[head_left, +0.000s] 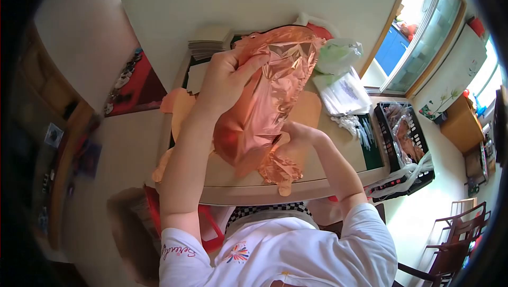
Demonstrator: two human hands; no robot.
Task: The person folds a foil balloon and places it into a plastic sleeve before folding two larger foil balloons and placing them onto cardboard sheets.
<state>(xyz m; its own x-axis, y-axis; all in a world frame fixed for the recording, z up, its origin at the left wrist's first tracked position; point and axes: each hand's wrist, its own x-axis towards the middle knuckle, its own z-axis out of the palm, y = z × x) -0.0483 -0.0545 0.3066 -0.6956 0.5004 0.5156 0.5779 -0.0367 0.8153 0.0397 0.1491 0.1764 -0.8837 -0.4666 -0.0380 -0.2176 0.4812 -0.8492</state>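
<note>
A large, crumpled rose-gold foil sheet (280, 80) hangs above the table between my hands. My left hand (230, 78) pinches its upper left part, fingers closed on the foil. Lower down, my right hand (299, 138) is closed round the foil's lower right side, with its fingertips partly hidden. A gathered end of the foil hangs below my right hand towards the table edge. More flat orange-pink pieces (180, 108) lie on the table at the left, partly behind my left forearm.
On the table (227, 178) are a stack of cards (209, 41), a pale green plastic bag (338, 56), clear plastic sleeves (344, 93) and thin white sticks (365, 133). A black crate (405, 144) with packaged foil stands at the right. A red stool (211, 229) is below.
</note>
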